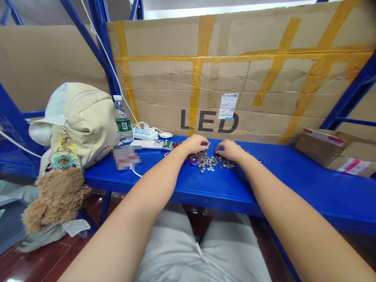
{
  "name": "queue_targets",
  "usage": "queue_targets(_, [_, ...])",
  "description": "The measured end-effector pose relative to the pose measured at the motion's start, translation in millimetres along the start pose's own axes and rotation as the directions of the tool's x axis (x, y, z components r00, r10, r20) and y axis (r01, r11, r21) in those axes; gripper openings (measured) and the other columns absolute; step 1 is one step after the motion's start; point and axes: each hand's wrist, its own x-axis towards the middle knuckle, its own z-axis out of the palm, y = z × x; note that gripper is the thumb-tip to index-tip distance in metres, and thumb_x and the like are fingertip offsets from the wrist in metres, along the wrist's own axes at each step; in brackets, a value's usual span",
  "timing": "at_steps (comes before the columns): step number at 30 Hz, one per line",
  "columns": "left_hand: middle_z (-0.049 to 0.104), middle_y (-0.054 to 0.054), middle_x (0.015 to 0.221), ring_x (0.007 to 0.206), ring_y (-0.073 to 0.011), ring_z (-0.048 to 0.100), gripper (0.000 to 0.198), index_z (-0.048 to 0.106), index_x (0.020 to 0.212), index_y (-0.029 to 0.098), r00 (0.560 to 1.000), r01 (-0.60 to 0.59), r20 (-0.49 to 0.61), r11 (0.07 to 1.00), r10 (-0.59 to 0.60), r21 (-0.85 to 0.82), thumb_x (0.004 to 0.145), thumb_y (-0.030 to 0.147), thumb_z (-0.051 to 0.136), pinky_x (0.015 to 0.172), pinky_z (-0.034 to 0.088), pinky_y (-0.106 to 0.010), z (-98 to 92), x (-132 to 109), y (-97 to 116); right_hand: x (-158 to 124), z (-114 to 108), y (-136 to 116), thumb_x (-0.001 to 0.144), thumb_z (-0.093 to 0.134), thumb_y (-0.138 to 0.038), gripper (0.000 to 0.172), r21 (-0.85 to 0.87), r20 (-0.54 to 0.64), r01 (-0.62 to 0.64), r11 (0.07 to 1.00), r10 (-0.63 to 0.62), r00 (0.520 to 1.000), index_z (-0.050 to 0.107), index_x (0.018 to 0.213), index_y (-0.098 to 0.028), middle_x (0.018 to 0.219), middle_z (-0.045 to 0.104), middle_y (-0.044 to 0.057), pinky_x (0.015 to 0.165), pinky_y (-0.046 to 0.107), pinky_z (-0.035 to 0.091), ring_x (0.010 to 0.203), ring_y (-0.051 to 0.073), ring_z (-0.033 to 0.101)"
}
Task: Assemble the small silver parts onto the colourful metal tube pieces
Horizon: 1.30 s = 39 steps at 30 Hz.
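Small round coin-like discs (pixel 209 161), some coppery and some silvery, lie in a loose pile on the blue tabletop (pixel 164 172). A darker, shiny heap of small metal pieces (pixel 226 163) adjoins them on the right. Above the pile's far left side, my left hand (pixel 197 144) has its fingers pinched together; a tiny object shows at the tips, too small to name. My right hand (pixel 229 150) hovers over the dark heap, fingertips drawn close together and turned toward the left hand. What its fingers hold, if anything, cannot be made out. Purple pens (pixel 190 163) lie beside the pile.
A phone (pixel 148 144), a white power strip (pixel 144 134) with cables and a water bottle (pixel 123 119) stand at the back left. Near them sits a cream backpack (pixel 91 121) with a plush charm. A small carton (pixel 337 150) rests at right; a large LED box (pixel 164 94) closes off the back.
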Motion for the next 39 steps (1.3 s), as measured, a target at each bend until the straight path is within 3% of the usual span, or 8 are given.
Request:
queue_targets(3, [0.068,-0.008,0.103,0.093,-0.0201,0.061,0.024,0.068,0.099,0.014,1.0,-0.017,-0.002,1.0,0.017,0.008,0.081,0.026,0.056,0.082,0.045,-0.029,-0.2,0,0,-1,-3,-4,0.076,0.06,-0.024,0.013,0.024,-0.045,0.0,1.0,0.001,0.999,0.073,0.081,-0.022,0.1,0.068,0.007,0.08,0.033,0.044,0.096,0.024,0.06])
queue_targets(5, [0.068,-0.008,0.101,0.092,-0.0197,0.061,0.023,0.067,0.097,0.013,0.999,-0.025,-0.024,1.0,0.024,-0.005,0.083,0.027,0.055,0.081,0.045,-0.028,-0.1,0,1,-1,-7,-7,0.078,0.059,-0.024,0.015,0.162,-0.132,0.045,0.986,-0.024,0.991,0.072,0.082,-0.019,0.095,0.07,0.008,0.079,0.031,0.045,0.091,0.021,0.061])
queue_targets(9, [0.068,-0.007,0.093,0.082,-0.0172,0.06,0.024,0.063,0.097,0.013,0.999,-0.026,-0.029,0.995,0.023,-0.1,0.086,0.029,0.049,0.074,0.045,-0.027,0.5,-1,4,-3,-13,-13,0.079,0.057,-0.028,0.018,0.449,-0.269,0.125,0.885,0.001,0.963,0.07,0.085,-0.016,0.085,0.071,0.006,0.075,0.03,0.047,0.08,0.019,0.062])
queue_targets(14, [0.067,-0.005,0.094,0.081,-0.0167,0.059,0.026,0.061,0.099,0.014,0.997,-0.06,-0.057,0.984,0.051,-0.168,0.088,0.03,0.043,0.074,0.045,-0.027,-1.1,-2,7,-4,-13,-16,0.076,0.059,-0.028,0.019,0.589,-0.32,0.137,0.797,0.074,0.944,0.07,0.084,-0.015,0.086,0.072,0.007,0.076,0.033,0.048,0.08,0.019,0.063])
queue_targets(21, [0.065,-0.008,0.112,0.101,-0.0185,0.059,0.032,0.061,0.109,0.014,0.98,-0.175,-0.115,0.976,0.16,-0.134,0.092,0.03,0.039,0.088,0.043,-0.03,0.2,2,9,0,-7,-10,0.074,0.061,-0.04,0.031,0.686,-0.294,0.107,0.72,0.14,0.945,0.069,0.089,-0.014,0.084,0.07,0.009,0.07,0.033,0.049,0.077,0.02,0.062])
queue_targets(31, [0.066,-0.008,0.103,0.097,-0.019,0.059,0.032,0.065,0.102,0.015,0.966,-0.044,-0.251,0.996,0.062,0.077,0.094,0.028,0.037,0.085,0.043,-0.029,5.9,6,26,-1,-4,-20,0.072,0.064,-0.038,0.025,0.798,-0.291,0.082,0.597,0.261,0.92,0.065,0.075,-0.014,0.073,0.065,0.005,0.068,0.03,0.047,0.067,0.015,0.057])
queue_targets(35, [0.063,-0.011,0.099,0.093,-0.0212,0.058,0.03,0.062,0.101,0.014,0.962,0.032,-0.264,0.927,0.073,0.374,0.095,0.025,0.035,0.076,0.04,-0.031,1.1,-2,35,-2,-6,-25,0.076,0.064,-0.03,0.018,0.92,-0.155,0.032,0.39,0.29,0.944,0.06,0.067,-0.015,0.057,0.054,-0.001,0.06,0.026,0.045,0.054,0.01,0.048])
queue_targets(39, [0.062,-0.012,0.098,0.095,-0.0243,0.055,0.027,0.06,0.102,0.012,0.947,-0.04,-0.238,0.814,0.217,0.58,0.093,0.015,0.034,0.074,0.035,-0.035,-1.5,-5,37,-5,-9,-32,0.079,0.063,-0.022,0.017,0.988,0.068,-0.108,0.109,0.317,0.946,0.055,0.065,-0.016,0.052,0.049,-0.003,0.059,0.023,0.047,0.05,0.008,0.047])
